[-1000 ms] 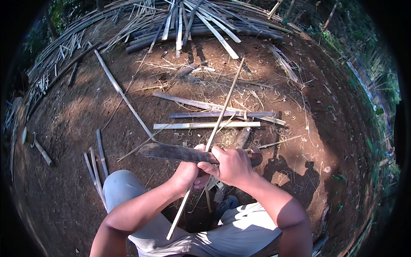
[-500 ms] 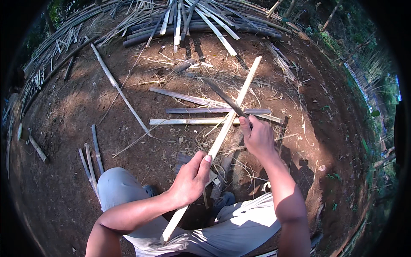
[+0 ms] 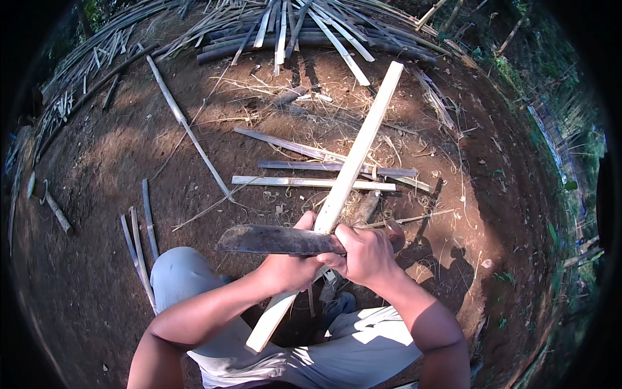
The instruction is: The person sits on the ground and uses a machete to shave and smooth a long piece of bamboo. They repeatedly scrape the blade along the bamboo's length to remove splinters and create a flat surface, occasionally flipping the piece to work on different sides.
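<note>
Nearest you, your grey trousers (image 3: 369, 343) spread to either side, and the pale strip (image 3: 363, 146) has its lower end above them, between your thighs. From there it slants up, away and to the right, passing through the place where your hands meet.

Your left hand (image 3: 290, 271) is wrapped around the strip beneath the knife (image 3: 275, 240); a fingertip (image 3: 307, 220) shows past the blade on the strip's left side. How its other fingers sit underneath, you cannot tell from this view. Your right hand (image 3: 370, 258) is closed on the knife's handle, just right of the strip, and the handle's rounded end (image 3: 395, 235) sticks out on the right. Its thumb lies close by the strip's right edge; whether it touches, you cannot tell. The blade lies crosswise over the strip, pointing left, above your left hand.

On the ground (image 3: 116, 214), left of your left knee (image 3: 184, 272), narrow sticks (image 3: 137, 240) lie side by side. Beyond your hands, a light slat (image 3: 291, 182) lies crosswise, with a dark slat (image 3: 298, 166) behind it and a slanting slat (image 3: 275, 140) farther off, curled shavings (image 3: 447, 175) to their right. A long pole (image 3: 173, 104) angles in from the left. Toward the ground's far edge, a heap of split lengths (image 3: 282, 29) fans out over dark poles (image 3: 223, 55).
</note>
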Tool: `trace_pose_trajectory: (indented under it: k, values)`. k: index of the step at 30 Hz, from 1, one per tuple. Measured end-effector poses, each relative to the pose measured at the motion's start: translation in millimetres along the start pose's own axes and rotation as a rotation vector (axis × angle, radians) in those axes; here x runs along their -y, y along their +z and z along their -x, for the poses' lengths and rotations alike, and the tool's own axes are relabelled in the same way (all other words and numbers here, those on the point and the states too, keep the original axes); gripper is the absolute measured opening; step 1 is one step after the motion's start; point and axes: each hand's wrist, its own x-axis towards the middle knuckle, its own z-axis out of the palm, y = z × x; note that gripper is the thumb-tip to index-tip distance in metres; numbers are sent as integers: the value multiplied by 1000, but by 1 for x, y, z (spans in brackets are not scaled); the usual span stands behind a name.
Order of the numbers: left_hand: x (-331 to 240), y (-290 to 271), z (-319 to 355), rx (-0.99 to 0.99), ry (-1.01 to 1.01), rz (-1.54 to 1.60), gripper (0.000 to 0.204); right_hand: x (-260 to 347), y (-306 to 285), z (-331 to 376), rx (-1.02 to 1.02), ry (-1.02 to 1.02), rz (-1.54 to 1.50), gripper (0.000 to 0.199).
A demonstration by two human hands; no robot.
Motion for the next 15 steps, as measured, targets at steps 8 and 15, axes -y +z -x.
trace_pose_trajectory:
  k: [8, 15]
  values:
    - [-29, 1, 20, 132, -246, 177, 25, -44, -10, -13, -214, 118, 44, 62]
    - [-25, 4, 24, 168, -173, -37, 31, -118, -30, -23, -412, 248, 259, 61]
